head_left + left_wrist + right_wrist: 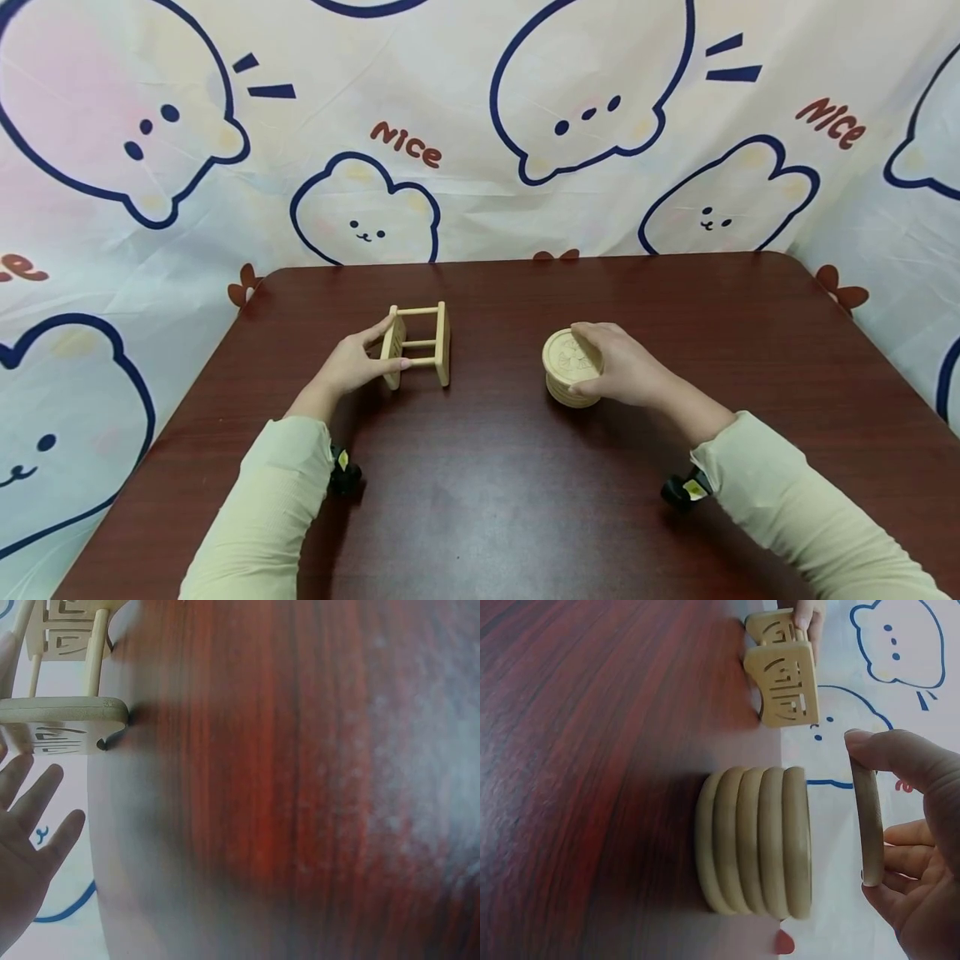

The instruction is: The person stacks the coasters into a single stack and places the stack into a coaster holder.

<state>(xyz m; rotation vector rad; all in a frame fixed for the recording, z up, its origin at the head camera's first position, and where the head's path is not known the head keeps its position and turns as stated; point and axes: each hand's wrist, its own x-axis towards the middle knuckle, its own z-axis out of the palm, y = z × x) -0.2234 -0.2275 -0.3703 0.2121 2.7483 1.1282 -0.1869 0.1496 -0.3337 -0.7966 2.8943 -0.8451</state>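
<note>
My left hand (347, 367) grips the near-left side panel of a pale wooden coaster rack (444, 346), which has two cut-out side panels joined by round rods. Thumb and index finger span the panel, while other fingers are spread below it in the left wrist view. With thumb and fingertips, my right hand (628, 371) pinches the edges of one round wooden coaster (868, 821) carved on its face. Below that coaster, a neat stack of several matching coasters (754, 840) stands on the table; a gap separates them in the right wrist view.
The rack and the stack stand on a dark reddish-brown wooden table (480, 500), the rack to the left. Behind the table hangs a pale cloth (465, 208) printed with cartoon bears. Dark cameras are strapped at both wrists.
</note>
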